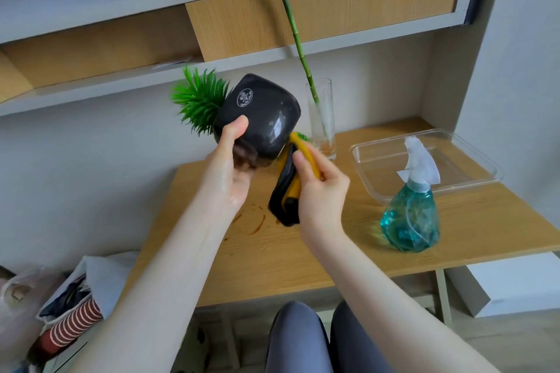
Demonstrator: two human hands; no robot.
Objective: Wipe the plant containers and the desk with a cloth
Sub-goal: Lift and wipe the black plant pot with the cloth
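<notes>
Knees [303,339] are seen below the counter [303,254]. Tipped leftward, the black pot [260,118] is gripped by the left hand [230,172]. Its base is met by the cloth [288,188], pinched in the nearer right hand [321,188].

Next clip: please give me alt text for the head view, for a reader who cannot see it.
Over a wooden desk, the left hand holds a tilted black plant pot with a spiky green plant while the right hand presses a yellow-and-black cloth to its lower side. A teal spray bottle, clear plastic tray and glass vase with a green stalk stand to the right; brown smears mark the desk.
</notes>
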